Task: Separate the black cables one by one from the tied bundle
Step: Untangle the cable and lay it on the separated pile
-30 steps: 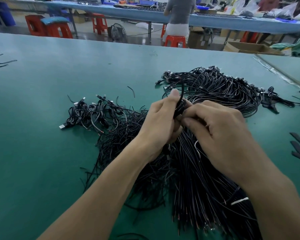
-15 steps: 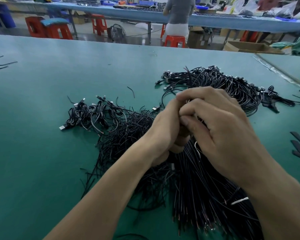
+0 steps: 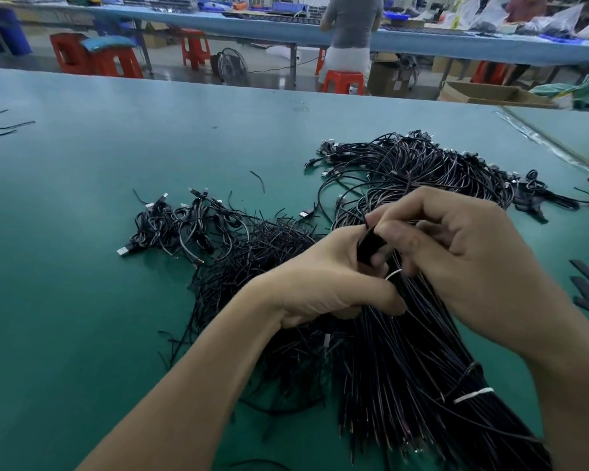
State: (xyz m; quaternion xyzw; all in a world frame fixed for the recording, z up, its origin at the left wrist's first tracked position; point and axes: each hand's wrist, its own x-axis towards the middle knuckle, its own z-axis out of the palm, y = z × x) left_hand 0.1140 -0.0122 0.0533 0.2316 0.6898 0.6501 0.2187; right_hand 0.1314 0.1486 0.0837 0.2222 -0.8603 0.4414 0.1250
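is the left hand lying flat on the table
No, the left hand is curled round the tied bundle of black cables, gripping it.

a few flat black strips (image 3: 587, 270) lie near the right edge of the green tabletop (image 3: 82, 300). beyond its far edge a person (image 3: 351, 25) sits on a red stool (image 3: 342, 81) at a long blue bench (image 3: 252, 23); two more red stools (image 3: 72, 52), a floor fan (image 3: 232, 64) and an open cardboard box (image 3: 490, 93) stand nearby.
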